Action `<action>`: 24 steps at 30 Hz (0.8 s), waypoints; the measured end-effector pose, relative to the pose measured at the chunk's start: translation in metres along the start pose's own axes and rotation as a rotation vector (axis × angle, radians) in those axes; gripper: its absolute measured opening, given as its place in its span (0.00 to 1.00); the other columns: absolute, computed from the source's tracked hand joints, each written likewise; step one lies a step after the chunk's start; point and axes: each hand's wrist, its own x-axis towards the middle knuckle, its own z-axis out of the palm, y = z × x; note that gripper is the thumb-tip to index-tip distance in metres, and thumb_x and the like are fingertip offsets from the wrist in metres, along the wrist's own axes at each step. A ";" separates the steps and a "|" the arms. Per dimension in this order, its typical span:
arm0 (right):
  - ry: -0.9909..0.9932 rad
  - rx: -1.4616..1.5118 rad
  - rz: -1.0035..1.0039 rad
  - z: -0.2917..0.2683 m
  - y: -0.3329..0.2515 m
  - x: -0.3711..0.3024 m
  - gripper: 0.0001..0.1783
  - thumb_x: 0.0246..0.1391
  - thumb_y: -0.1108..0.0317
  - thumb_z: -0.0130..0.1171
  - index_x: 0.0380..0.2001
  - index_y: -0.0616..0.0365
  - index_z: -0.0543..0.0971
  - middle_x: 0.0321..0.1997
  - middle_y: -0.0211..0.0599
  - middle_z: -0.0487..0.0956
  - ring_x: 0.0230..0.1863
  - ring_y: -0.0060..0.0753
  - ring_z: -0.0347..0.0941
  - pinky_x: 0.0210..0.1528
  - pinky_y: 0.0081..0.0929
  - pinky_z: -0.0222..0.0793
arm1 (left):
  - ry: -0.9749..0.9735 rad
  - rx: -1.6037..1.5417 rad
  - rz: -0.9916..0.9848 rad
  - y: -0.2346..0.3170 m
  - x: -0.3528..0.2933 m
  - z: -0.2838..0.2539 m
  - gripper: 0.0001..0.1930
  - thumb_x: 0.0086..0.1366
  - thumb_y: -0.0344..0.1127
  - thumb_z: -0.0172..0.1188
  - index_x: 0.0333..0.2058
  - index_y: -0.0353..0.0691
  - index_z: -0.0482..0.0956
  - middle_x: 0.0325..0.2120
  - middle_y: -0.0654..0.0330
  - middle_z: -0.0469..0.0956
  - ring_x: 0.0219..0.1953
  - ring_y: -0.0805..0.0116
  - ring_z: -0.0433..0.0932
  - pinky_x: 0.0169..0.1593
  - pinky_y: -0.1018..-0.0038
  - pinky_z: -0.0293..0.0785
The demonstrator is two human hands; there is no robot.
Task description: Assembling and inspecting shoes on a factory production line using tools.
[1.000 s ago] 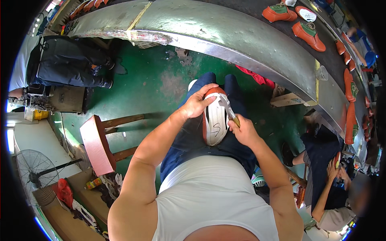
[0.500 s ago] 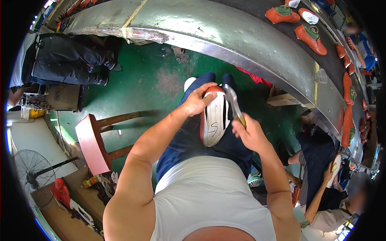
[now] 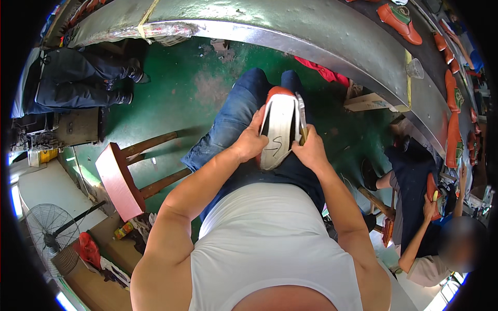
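A shoe [image 3: 278,122] lies sole up over my lap. Its pale sole has a dark hand-drawn mark, and orange-red upper shows at the toe and left side. My left hand [image 3: 251,142] grips the shoe's left edge near the heel, thumb toward the sole. In my right hand [image 3: 310,150] is a steel-headed hand tool [image 3: 301,115] with a yellowish handle; its metal part lies along the shoe's right edge. Whether it is a hammer or pincers cannot be made out. My right thumb is close to the heel end, and those fingers are partly hidden.
A long metal-edged bench [image 3: 311,57] curves across the front, with orange-and-green shoes [image 3: 399,23] at right. To the left stand a pink-topped stool [image 3: 120,179] and a fan [image 3: 50,233]. A co-worker [image 3: 430,254] sits at right holding a shoe; another person's legs [image 3: 85,78] are at far left.
My left hand has slid from the toe down toward the heel. The tool in my right hand has come in against the shoe's right edge. My left knee has swung outward.
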 end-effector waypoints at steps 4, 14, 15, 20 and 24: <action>-0.035 0.018 0.000 -0.022 0.010 -0.002 0.25 0.50 0.65 0.62 0.50 0.65 0.72 0.39 0.58 0.81 0.45 0.63 0.78 0.50 0.48 0.73 | -0.229 -0.368 -0.097 0.019 -0.003 -0.002 0.52 0.54 0.19 0.54 0.75 0.47 0.38 0.67 0.53 0.62 0.68 0.63 0.62 0.69 0.71 0.57; -0.375 -0.377 -0.497 -0.072 -0.011 -0.038 0.29 0.57 0.73 0.57 0.62 0.68 0.67 0.59 0.53 0.72 0.57 0.55 0.71 0.59 0.40 0.69 | -0.056 0.048 -0.041 -0.022 -0.022 0.020 0.58 0.54 0.26 0.65 0.72 0.31 0.30 0.68 0.43 0.58 0.69 0.58 0.59 0.70 0.70 0.55; -0.333 -0.488 -0.587 -0.070 -0.020 -0.035 0.30 0.56 0.74 0.57 0.62 0.70 0.67 0.59 0.53 0.71 0.56 0.54 0.71 0.58 0.41 0.70 | -0.047 0.068 -0.006 -0.024 -0.022 0.022 0.58 0.54 0.23 0.64 0.72 0.32 0.28 0.69 0.46 0.56 0.70 0.61 0.57 0.71 0.70 0.54; -0.408 -0.859 -0.558 -0.065 -0.034 -0.032 0.19 0.56 0.69 0.58 0.49 0.67 0.74 0.39 0.50 0.80 0.39 0.52 0.78 0.41 0.42 0.77 | -0.023 -0.660 -0.100 -0.019 -0.022 0.026 0.38 0.75 0.44 0.41 0.73 0.31 0.35 0.73 0.50 0.50 0.72 0.59 0.55 0.72 0.70 0.52; -0.298 -0.474 -0.468 -0.028 -0.009 -0.046 0.19 0.56 0.63 0.62 0.46 0.64 0.73 0.34 0.50 0.78 0.37 0.53 0.79 0.40 0.45 0.76 | 0.450 -0.270 -0.103 -0.050 0.010 0.044 0.30 0.78 0.48 0.36 0.68 0.29 0.58 0.67 0.45 0.63 0.69 0.55 0.62 0.69 0.69 0.58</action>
